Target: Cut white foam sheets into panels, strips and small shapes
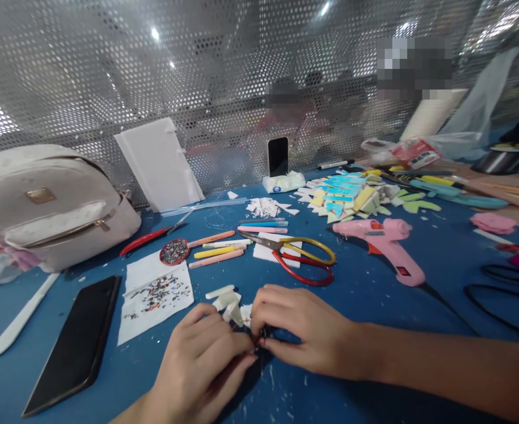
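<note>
My left hand [201,359] and my right hand [301,327] meet low over the blue table, fingertips nearly touching. Both are closed in a pinch around something small and dark, mostly hidden by the fingers. Pale folded paper scraps [230,309] lie just beyond the fingertips. Left of them is a white paper sheet [131,321] sprinkled with tiny dark and shiny bits, with a small red-rimmed dish [174,251] of similar bits at its top edge. Scissors [286,250] with one red and one yellow handle rest beyond my right hand, partly on white paper.
A pink glue gun [383,238] with a black cord lies at right. Several markers [219,254], red-handled pliers [146,239] and a pile of coloured paper pieces [347,191] are farther back. At left are a black phone [76,341], a white knife [23,318] and a backpack [51,206].
</note>
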The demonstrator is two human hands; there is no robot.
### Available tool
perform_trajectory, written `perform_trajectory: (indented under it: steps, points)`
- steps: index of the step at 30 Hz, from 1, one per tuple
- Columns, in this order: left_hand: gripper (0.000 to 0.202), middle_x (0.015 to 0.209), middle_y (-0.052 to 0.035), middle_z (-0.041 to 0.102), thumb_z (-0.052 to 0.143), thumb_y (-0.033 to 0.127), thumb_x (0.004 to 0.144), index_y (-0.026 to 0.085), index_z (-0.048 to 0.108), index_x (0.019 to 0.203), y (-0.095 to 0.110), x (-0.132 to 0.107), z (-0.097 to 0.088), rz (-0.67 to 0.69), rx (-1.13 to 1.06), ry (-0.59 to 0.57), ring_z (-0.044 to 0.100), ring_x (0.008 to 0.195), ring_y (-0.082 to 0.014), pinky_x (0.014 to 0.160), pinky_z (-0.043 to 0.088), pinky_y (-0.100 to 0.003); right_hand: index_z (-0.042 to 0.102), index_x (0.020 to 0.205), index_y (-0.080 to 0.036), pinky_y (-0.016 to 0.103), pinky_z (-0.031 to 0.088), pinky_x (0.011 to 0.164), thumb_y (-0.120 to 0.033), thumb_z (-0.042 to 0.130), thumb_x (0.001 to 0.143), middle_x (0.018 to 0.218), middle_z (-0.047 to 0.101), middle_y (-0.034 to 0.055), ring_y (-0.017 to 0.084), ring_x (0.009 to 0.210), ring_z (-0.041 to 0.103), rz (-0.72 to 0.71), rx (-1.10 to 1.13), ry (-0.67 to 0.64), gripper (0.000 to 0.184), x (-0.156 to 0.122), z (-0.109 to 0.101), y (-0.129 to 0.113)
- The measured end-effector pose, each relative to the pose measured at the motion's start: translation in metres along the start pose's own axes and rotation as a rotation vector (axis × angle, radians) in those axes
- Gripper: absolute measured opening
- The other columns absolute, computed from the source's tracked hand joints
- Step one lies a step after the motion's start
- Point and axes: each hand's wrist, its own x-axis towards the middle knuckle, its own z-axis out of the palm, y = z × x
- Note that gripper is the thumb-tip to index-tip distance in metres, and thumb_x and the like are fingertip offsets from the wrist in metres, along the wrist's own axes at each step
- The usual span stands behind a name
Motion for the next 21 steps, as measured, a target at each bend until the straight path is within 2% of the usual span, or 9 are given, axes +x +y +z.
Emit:
perform_trajectory:
  steps: [3, 8, 12, 15, 18, 21]
  points:
    - [0.014, 0.075, 0.0007, 0.067, 0.053, 0.006, 0.092, 0.018, 0.06, 0.094, 0.001, 0.0, -0.001, -0.06, -0.054, 0.009, 0.057, 0.067, -0.0123, 0.072, 0.046, -0.028, 0.061, 0.094, -0.018, 0.025, 0.043, 0.077, -0.012, 0.06, 0.091, 0.097, 0.063, 0.0031, 0.016, 0.089, 0.057, 0.007, -0.009, -0.005, 0.007, -0.001, 0.0, 0.0]
    - [0.014, 0.077, 0.003, 0.064, 0.053, 0.012, 0.095, 0.022, 0.059, 0.085, 0.0, 0.004, -0.003, -0.365, -0.213, 0.112, 0.061, 0.073, -0.0093, 0.068, 0.048, -0.018, 0.059, 0.103, -0.019, 0.025, 0.044, 0.079, -0.014, 0.059, 0.093, 0.101, 0.062, 0.003, 0.015, 0.091, 0.057, 0.055, 0.01, 0.024, 0.011, -0.002, 0.0, -0.001]
    - [0.011, 0.085, 0.0039, 0.066, 0.054, 0.018, 0.097, 0.025, 0.061, 0.093, -0.002, 0.011, -0.018, -0.466, -0.255, 0.199, 0.064, 0.081, -0.0079, 0.074, 0.05, -0.014, 0.056, 0.112, -0.021, 0.025, 0.046, 0.078, -0.015, 0.056, 0.092, 0.108, 0.06, 0.0036, 0.015, 0.089, 0.056, 0.123, 0.045, 0.054, 0.02, -0.003, 0.001, 0.0]
    - [0.008, 0.081, 0.0039, 0.065, 0.056, 0.023, 0.099, 0.025, 0.062, 0.094, -0.003, 0.017, -0.033, -0.546, -0.33, 0.193, 0.064, 0.077, -0.0078, 0.072, 0.051, -0.013, 0.058, 0.108, -0.02, 0.025, 0.047, 0.075, -0.014, 0.054, 0.092, 0.105, 0.061, 0.0039, 0.014, 0.084, 0.057, 0.143, 0.052, 0.04, 0.017, -0.003, 0.0, 0.0]
    - [0.012, 0.075, 0.0037, 0.063, 0.058, 0.029, 0.099, 0.024, 0.063, 0.09, -0.005, 0.025, -0.043, -0.627, -0.47, 0.199, 0.062, 0.072, -0.008, 0.069, 0.051, -0.014, 0.061, 0.104, -0.019, 0.025, 0.047, 0.074, -0.011, 0.053, 0.09, 0.101, 0.063, 0.0036, 0.014, 0.083, 0.059, 0.12, 0.051, 0.017, 0.017, -0.002, -0.002, 0.0]
    - [0.012, 0.072, 0.0039, 0.063, 0.062, 0.034, 0.098, 0.024, 0.064, 0.091, -0.009, 0.036, -0.05, -0.671, -0.585, 0.272, 0.061, 0.07, -0.0075, 0.067, 0.05, -0.014, 0.063, 0.102, -0.018, 0.025, 0.047, 0.074, -0.01, 0.054, 0.088, 0.097, 0.066, 0.0033, 0.015, 0.083, 0.06, 0.029, 0.039, 0.01, 0.018, -0.003, -0.003, -0.002]
